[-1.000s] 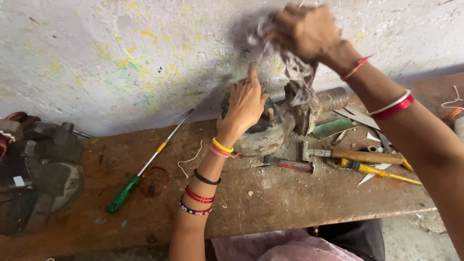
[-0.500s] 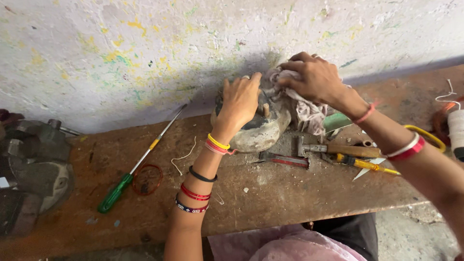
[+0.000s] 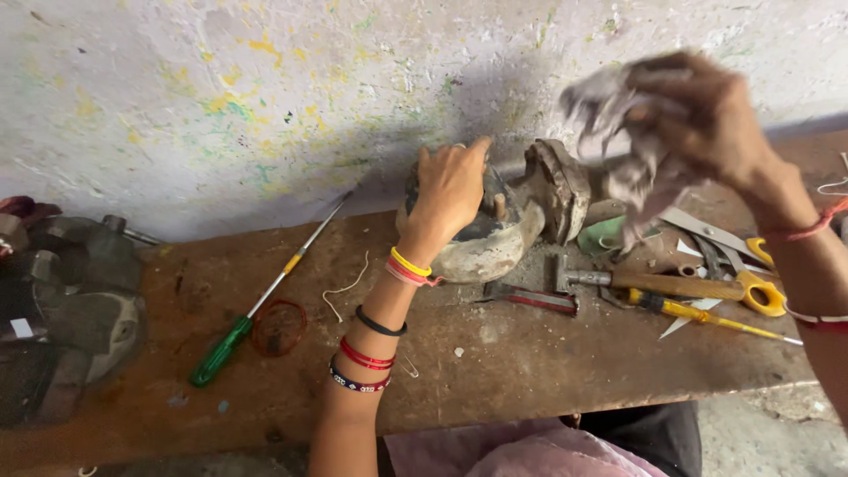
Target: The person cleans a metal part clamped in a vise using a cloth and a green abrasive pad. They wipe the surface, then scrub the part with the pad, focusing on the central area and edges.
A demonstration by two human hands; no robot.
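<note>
Nearest to me, my left forearm, banded with bangles, reaches up over the front edge of the brown wooden bench. My left hand sits on top of the round metal housing, fingers curled down over its upper rim and thumb side toward the wall, gripping it. The housing is grey and grimy, standing on the bench close to the wall.

Taking the housing as my mark: just in front of it lies a small red-handled tool. To its right, a hammer with a wooden handle lies flat, and just nearer me than the hammer is a yellow-handled screwdriver. Yellow-handled scissors rest further right. Touching the housing on its right is a second round metal part, tipped on edge.

To the left of the housing, a short piece of white string lies on the wood, then a red ring, then a long green-handled screwdriver angled toward the wall. Well left of that stands a heavy dark metal vise.

Above and to the right of the housing, my right hand is raised off the bench, blurred, fingers closed around a crumpled grey rag that hangs down from my fist. Behind everything is the paint-flecked white wall.
</note>
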